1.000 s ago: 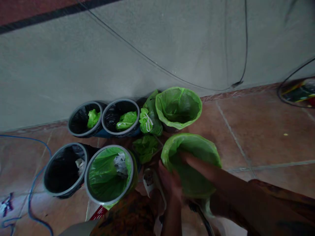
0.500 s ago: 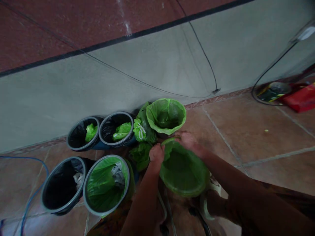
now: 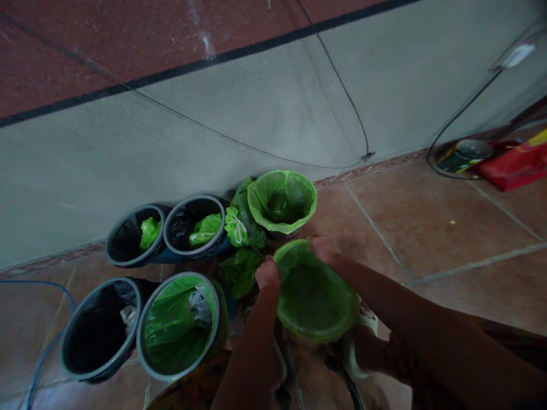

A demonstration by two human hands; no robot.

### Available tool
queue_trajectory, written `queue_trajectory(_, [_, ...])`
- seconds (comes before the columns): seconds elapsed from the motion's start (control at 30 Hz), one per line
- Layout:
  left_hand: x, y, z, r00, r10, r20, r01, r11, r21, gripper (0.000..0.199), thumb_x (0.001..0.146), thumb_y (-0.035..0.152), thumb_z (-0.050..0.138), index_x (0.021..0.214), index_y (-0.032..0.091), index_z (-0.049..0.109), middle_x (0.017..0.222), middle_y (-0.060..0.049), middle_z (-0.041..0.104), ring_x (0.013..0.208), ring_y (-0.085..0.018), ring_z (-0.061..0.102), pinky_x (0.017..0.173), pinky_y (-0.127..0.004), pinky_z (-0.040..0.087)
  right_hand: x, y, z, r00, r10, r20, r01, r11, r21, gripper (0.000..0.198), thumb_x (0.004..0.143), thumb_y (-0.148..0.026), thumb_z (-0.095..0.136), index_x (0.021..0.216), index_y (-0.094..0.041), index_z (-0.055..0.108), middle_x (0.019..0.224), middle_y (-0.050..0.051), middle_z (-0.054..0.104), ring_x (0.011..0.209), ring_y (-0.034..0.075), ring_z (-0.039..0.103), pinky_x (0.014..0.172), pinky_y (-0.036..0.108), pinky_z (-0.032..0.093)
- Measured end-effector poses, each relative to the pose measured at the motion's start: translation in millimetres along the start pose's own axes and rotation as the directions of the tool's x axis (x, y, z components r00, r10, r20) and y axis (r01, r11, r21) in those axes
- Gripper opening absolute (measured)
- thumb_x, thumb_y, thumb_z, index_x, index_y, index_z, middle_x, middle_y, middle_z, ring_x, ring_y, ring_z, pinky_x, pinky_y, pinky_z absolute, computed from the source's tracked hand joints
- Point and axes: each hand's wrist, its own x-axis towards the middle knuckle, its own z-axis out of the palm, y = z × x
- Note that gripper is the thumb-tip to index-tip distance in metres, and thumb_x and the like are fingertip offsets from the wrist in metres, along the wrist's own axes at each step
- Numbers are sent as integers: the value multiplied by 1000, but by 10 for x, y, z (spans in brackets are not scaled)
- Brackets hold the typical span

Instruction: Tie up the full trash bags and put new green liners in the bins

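A thin, shiny green bag (image 3: 314,296) lines a round bin, and its wide mouth points up (the bin under it is mostly hidden). It sits on the brown floor tiles (image 3: 448,228), just in front of another green-lined bin (image 3: 282,199). The left hand (image 3: 268,274) pinches the bag's rim on the left side. The right hand (image 3: 325,249) grips the rim at the far side. 4 grey-rimmed bins (image 3: 179,324) stand to the left.

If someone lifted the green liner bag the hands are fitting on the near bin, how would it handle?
The green liner bag looks thin and wrinkled, so probably floppy and very light. Left hand and right hand pinch its rim; the glossy film may slip. The bin beneath seems small, possibly easy to tip.
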Motion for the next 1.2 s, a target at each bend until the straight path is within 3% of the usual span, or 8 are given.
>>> queue_trajectory(0.17, [-57, -32, -53, 1000, 1, 20, 0, 998, -63, 38, 92, 23, 56, 128, 11, 52, 109, -20, 73, 104, -30, 71, 86, -37, 51, -129, -27, -120, 999, 33, -18, -34, 999, -16, 38, 89, -17, 55, 124, -8, 65, 115, 23, 71, 102, 32, 69, 83, 36, 50])
queue_trajectory(0.33, [-80, -11, -196, 993, 23, -120, -38, 992, -124, 91, 72, 50, 78, 148, 19, 39, 144, -22, 54, 133, -37, 52, 102, -47, 45, -202, -28, -225, 983, -2, -186, 21, 994, 105, 54, 87, -39, 65, 135, -16, 59, 129, 17, 66, 117, 29, 62, 96, 34, 47])
queue_trajectory(0.4, [-37, 58, -279, 971, 88, -222, -131, 973, -189, 79, 80, 54, 70, 146, 19, 44, 146, -19, 53, 135, -34, 50, 107, -45, 42, -175, 4, -264, 964, 26, -264, 39, 971, 236, 39, 97, -40, 49, 122, -18, 68, 117, 13, 72, 105, 23, 66, 90, 29, 47])
queue_trajectory(0.5, [89, 215, -393, 946, 201, -254, -265, 931, -251, 40, 100, 36, 45, 132, 19, 60, 133, -12, 66, 124, -21, 60, 105, -32, 43, -96, 124, -291, 953, 137, -270, -32, 932, 360, 44, 101, -37, 36, 91, -18, 75, 92, 10, 75, 82, 18, 66, 74, 26, 46])
queue_trajectory(0.63, [263, 390, -398, 962, 247, -119, -265, 948, -178, 40, 103, 29, 34, 110, 21, 72, 113, -9, 75, 107, -18, 68, 95, -28, 47, -47, 320, -194, 964, 189, -189, -87, 889, 449, 35, 93, -37, 48, 78, -18, 73, 77, 4, 72, 69, 14, 61, 63, 24, 40])
queue_trajectory(0.77, [345, 384, -220, 950, 289, -116, -303, 945, -127, 32, 101, 35, 46, 118, 24, 70, 120, -6, 74, 111, -19, 67, 97, -27, 46, -100, 381, -10, 975, 146, -170, -48, 876, 479, 37, 90, -40, 49, 71, -17, 71, 66, 1, 67, 63, 13, 56, 59, 23, 38])
queue_trajectory(1.03, [372, 249, -68, 932, 357, -64, -357, 934, 16, 26, 97, 27, 52, 121, 22, 62, 119, -9, 72, 110, -20, 67, 95, -28, 47, -150, 451, 129, 964, -59, -258, 146, 932, 333, 36, 97, -35, 45, 91, -18, 77, 97, 10, 76, 91, 20, 65, 86, 29, 48])
queue_trajectory(1.2, [379, 289, -73, 941, 334, -55, -332, 942, 44, 25, 96, 24, 52, 120, 19, 60, 115, -11, 72, 106, -21, 68, 91, -29, 49, -262, 476, 236, 991, -67, -117, 95, 961, 258, 31, 92, -26, 54, 118, -17, 70, 107, 11, 75, 96, 21, 67, 83, 26, 48])
